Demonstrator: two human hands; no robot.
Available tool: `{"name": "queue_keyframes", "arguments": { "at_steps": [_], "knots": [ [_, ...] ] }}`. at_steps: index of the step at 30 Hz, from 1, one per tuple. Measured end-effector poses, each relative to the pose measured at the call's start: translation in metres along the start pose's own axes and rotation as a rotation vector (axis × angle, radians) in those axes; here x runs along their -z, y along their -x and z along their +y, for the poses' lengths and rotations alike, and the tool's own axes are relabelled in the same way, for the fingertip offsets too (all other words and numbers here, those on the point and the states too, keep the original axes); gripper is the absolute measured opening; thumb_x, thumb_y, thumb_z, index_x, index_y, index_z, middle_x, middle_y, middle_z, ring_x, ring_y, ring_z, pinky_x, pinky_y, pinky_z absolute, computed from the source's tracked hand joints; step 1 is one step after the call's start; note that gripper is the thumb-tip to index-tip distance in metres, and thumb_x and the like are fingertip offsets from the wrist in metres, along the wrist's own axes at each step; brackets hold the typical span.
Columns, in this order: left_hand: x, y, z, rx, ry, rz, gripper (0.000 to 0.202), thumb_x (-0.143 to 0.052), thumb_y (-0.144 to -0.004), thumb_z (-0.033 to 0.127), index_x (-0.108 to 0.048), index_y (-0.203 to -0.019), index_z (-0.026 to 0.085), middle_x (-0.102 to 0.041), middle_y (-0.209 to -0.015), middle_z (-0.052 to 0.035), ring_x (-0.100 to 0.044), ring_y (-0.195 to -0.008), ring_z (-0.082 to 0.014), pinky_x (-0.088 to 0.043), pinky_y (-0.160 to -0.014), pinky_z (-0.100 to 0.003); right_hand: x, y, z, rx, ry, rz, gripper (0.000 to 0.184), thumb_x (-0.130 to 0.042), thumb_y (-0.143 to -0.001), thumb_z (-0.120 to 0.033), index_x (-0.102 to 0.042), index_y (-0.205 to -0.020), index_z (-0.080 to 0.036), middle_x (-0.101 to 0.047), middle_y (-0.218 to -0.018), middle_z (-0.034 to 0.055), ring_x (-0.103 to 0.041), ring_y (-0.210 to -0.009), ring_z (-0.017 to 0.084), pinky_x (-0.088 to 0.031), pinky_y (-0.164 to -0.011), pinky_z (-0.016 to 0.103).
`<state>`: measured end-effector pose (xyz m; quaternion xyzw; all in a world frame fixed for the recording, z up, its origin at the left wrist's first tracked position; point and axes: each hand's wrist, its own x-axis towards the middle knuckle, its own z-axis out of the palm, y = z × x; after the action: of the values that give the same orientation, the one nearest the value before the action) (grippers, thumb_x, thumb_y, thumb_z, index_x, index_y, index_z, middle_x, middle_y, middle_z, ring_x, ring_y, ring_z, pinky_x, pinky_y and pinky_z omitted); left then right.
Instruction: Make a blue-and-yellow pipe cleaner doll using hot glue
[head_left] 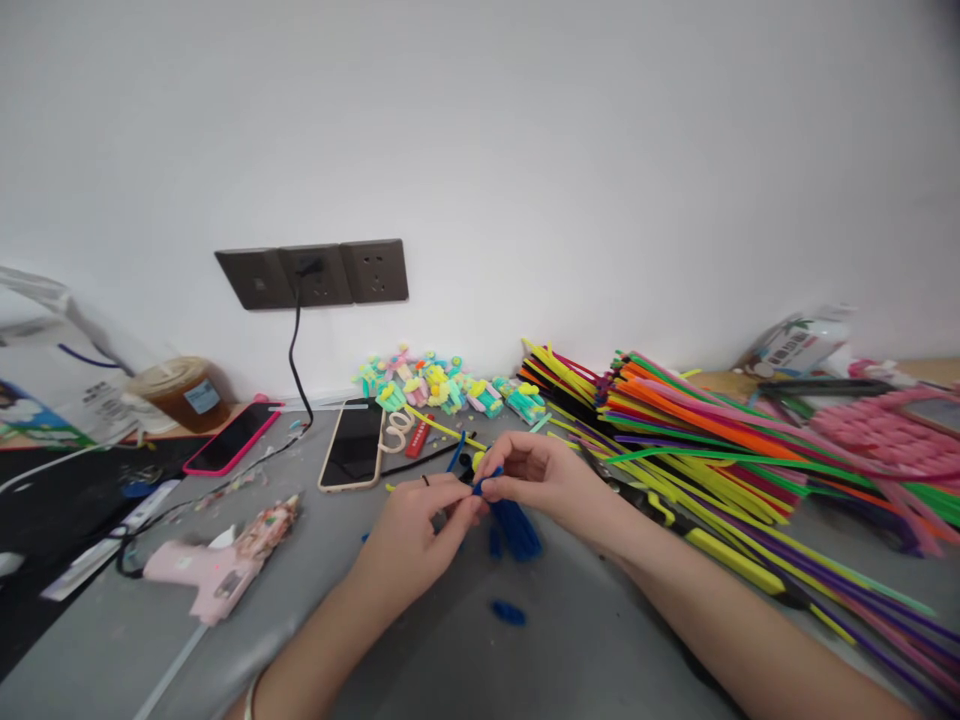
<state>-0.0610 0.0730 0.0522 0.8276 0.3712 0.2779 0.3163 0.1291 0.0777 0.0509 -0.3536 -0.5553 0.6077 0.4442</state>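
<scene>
My left hand (pixel 420 525) and my right hand (pixel 536 478) meet near the middle of the grey work surface. Fingertips of both pinch a small piece of blue pipe cleaner (pixel 478 487), mostly hidden by the fingers. Just below my right hand lies a bundle of blue pipe cleaner pieces (pixel 517 530). Nearer to me is a small blue fuzzy piece (pixel 508 612). A bit of yellow shows behind the right fingertips; I cannot make out what it belongs to. Yellow-handled pliers (pixel 731 560) lie partly under my right forearm.
Left stand a pink glue gun (pixel 217 565), a pink-cased phone (pixel 234 438) and a cup of brown drink (pixel 184 392). A second phone (pixel 352 445), pastel fuzzy figures (pixel 442 385) and coloured pipe cleaners (pixel 675 430) lie along the wall. A black cord (pixel 295 350) runs from the socket.
</scene>
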Motion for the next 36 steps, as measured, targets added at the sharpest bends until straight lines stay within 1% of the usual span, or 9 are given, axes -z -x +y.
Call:
{"name": "queue_keyframes", "arguments": {
  "at_steps": [4, 9, 13, 17, 22, 28, 32, 34, 36],
  "knots": [
    [-0.001, -0.001, 0.002, 0.042, 0.068, 0.02, 0.028, -0.051, -0.091, 0.023, -0.069, -0.07, 0.017, -0.067, -0.066, -0.0026, -0.057, -0.063, -0.0146, -0.036, -0.057, -0.023, 0.0, 0.001, -0.001, -0.022, -0.039, 0.008, 0.025, -0.084, -0.068, -0.029, -0.064, -0.075, -0.016, -0.068, -0.076, 0.0007, -0.065, -0.068, 0.013, -0.052, -0.067, 0.027],
    [-0.002, 0.0, 0.003, 0.098, 0.163, 0.006, 0.031, -0.047, -0.093, 0.027, -0.067, -0.074, 0.016, -0.065, -0.067, -0.0029, -0.058, -0.063, -0.0147, -0.037, -0.057, -0.023, -0.001, 0.003, -0.006, -0.023, -0.09, 0.039, 0.027, -0.087, -0.064, -0.026, -0.062, -0.069, -0.016, -0.07, -0.08, 0.0015, -0.065, -0.073, 0.013, -0.051, -0.068, 0.026],
    [0.003, 0.004, 0.007, -0.043, 0.074, 0.053, 0.031, -0.047, -0.094, 0.025, -0.061, -0.067, 0.017, -0.058, -0.063, -0.0006, -0.054, -0.062, -0.0128, -0.036, -0.059, -0.023, -0.006, 0.005, -0.009, -0.021, -0.153, 0.001, 0.027, -0.087, -0.065, -0.024, -0.061, -0.067, -0.016, -0.07, -0.081, 0.001, -0.065, -0.07, 0.012, -0.051, -0.068, 0.026],
    [0.006, 0.006, 0.008, -0.171, 0.009, 0.066, 0.029, -0.045, -0.095, 0.022, -0.059, -0.07, 0.017, -0.058, -0.065, -0.0009, -0.054, -0.063, -0.0123, -0.037, -0.06, -0.022, -0.008, 0.008, -0.01, -0.007, -0.186, -0.037, 0.025, -0.086, -0.068, -0.024, -0.063, -0.07, -0.016, -0.068, -0.083, 0.0007, -0.064, -0.069, 0.011, -0.051, -0.07, 0.027],
    [0.005, 0.006, 0.004, -0.166, -0.026, 0.053, 0.028, -0.043, -0.097, 0.021, -0.063, -0.079, 0.018, -0.065, -0.07, -0.0028, -0.06, -0.066, -0.0135, -0.041, -0.064, -0.022, -0.007, 0.008, -0.012, -0.025, -0.229, -0.019, 0.021, -0.083, -0.072, -0.024, -0.064, -0.075, -0.015, -0.069, -0.082, 0.0009, -0.064, -0.068, 0.011, -0.05, -0.066, 0.024],
    [0.006, 0.008, 0.002, -0.177, 0.033, 0.076, 0.029, -0.044, -0.097, 0.021, -0.069, -0.082, 0.019, -0.07, -0.075, -0.0052, -0.063, -0.069, -0.0154, -0.044, -0.066, -0.023, -0.008, 0.006, -0.013, -0.006, -0.26, -0.009, 0.027, -0.084, -0.07, -0.024, -0.059, -0.07, -0.016, -0.069, -0.081, 0.0006, -0.066, -0.067, 0.012, -0.053, -0.065, 0.025],
    [0.003, 0.005, 0.001, -0.044, 0.203, 0.08, 0.031, -0.047, -0.097, 0.031, -0.07, -0.082, 0.018, -0.069, -0.071, -0.0042, -0.061, -0.065, -0.0146, -0.044, -0.064, -0.024, -0.007, 0.004, -0.009, 0.089, -0.125, 0.047, 0.029, -0.083, -0.071, -0.029, -0.056, -0.069, -0.018, -0.069, -0.079, 0.0014, -0.064, -0.066, 0.012, -0.053, -0.065, 0.026],
    [0.0, 0.002, 0.0, 0.088, 0.398, 0.098, 0.033, -0.051, -0.094, 0.04, -0.069, -0.081, 0.017, -0.068, -0.071, -0.0038, -0.059, -0.063, -0.0139, -0.043, -0.061, -0.023, -0.007, 0.004, -0.008, 0.231, 0.002, 0.117, 0.026, -0.079, -0.075, -0.03, -0.056, -0.07, -0.019, -0.068, -0.079, 0.0028, -0.065, -0.07, 0.014, -0.054, -0.065, 0.028],
    [-0.004, -0.002, 0.0, 0.235, 0.637, 0.112, 0.034, -0.061, -0.087, 0.048, -0.069, -0.082, 0.015, -0.066, -0.07, -0.0029, -0.055, -0.06, -0.0123, -0.04, -0.055, -0.022, -0.009, 0.007, -0.008, 0.438, 0.197, 0.211, 0.021, -0.073, -0.082, -0.025, -0.056, -0.07, -0.02, -0.067, -0.079, 0.004, -0.065, -0.075, 0.016, -0.054, -0.067, 0.028]
  ]
}}
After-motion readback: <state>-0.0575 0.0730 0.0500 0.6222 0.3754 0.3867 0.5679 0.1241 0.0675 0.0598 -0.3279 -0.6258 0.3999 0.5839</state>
